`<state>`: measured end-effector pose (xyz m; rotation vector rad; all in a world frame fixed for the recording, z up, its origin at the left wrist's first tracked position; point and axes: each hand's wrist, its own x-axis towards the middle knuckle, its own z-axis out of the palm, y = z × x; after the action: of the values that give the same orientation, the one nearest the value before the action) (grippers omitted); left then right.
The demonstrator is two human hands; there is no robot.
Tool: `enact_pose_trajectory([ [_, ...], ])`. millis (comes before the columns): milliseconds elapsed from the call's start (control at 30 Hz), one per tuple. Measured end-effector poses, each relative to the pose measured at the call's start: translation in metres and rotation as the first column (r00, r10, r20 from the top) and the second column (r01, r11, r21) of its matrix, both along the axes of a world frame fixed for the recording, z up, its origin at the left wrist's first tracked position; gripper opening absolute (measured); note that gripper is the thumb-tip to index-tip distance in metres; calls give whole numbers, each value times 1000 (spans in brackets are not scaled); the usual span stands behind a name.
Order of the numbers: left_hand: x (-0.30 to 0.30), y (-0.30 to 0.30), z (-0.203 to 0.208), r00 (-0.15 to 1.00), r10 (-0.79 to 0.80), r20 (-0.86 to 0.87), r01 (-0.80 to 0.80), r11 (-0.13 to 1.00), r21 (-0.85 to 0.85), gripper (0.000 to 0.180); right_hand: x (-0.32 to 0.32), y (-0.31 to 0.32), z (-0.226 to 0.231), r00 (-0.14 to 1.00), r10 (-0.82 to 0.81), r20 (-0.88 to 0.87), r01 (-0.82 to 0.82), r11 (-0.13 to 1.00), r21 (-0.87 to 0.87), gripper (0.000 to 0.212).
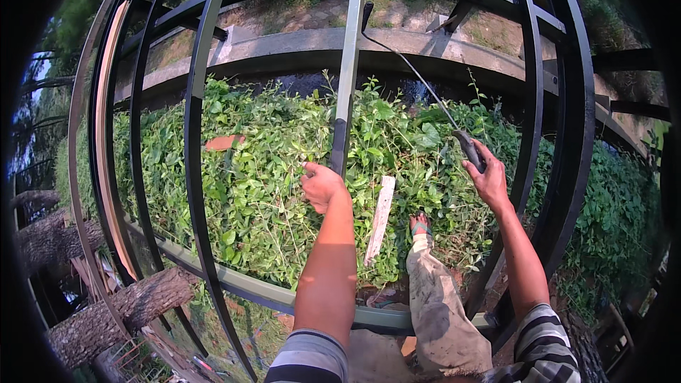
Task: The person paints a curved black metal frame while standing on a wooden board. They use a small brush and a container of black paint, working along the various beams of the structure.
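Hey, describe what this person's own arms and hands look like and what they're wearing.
Both forearms are bare, with no gloves, watch or rings visible on the left hand or right hand. Short grey-and-dark horizontally striped sleeves end above each elbow.

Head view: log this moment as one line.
left hand: gripping grey upright bar | right hand: holding dark tool handle | below: green plants

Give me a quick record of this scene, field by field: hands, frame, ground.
Left hand: closed around the centre bar of the metal frame
Right hand: gripping a dark tool handle with a thin rod reaching up to the bar
Ground: green plants, a white slat, logs
Foot: sandalled, among the plants
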<state>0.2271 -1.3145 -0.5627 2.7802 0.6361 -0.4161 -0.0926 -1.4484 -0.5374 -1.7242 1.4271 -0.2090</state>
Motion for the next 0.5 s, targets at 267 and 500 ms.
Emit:
enact_pose_trajectory([
  [267, 2, -16, 11, 996, 36, -87, -31, 998, 54, 62, 111, -111, -66, 985, 157, 74, -131, 953, -275, 53],
  [500, 5, -9, 1, 999, -2, -41, 7, 994, 108, 61, 92, -114, -61, 998, 67, -15, -68, 927, -368, 54],
])
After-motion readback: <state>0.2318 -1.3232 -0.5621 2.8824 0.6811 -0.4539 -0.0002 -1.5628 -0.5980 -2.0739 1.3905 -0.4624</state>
